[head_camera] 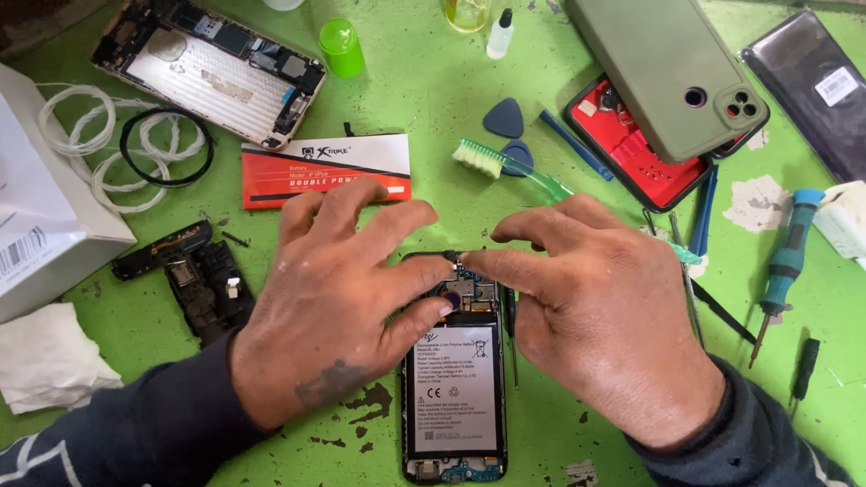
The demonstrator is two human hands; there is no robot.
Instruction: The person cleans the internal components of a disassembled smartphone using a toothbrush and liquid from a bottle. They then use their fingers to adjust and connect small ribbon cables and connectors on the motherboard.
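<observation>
An opened phone [454, 397] lies back-up on the green table, its white-labelled battery [454, 388] and circuit board [465, 290] exposed. My left hand [334, 298] rests over the phone's upper left, thumb on the board near a round purple part, forefinger at the top edge. My right hand [595, 307] comes in from the right, its forefinger and thumb pinching at a small dark part [454, 259] on the phone's top edge. Whether the fingers hold that part I cannot tell for sure.
Red-and-white battery pack [327, 169], green toothbrush [514, 171], blue picks [503, 117], another opened phone [212, 68], green-cased phone [667, 72] on a red-lined back, teal screwdriver [783, 271], black frame pieces [194, 271], white box [36, 207], tissue [50, 356], small bottles [499, 34].
</observation>
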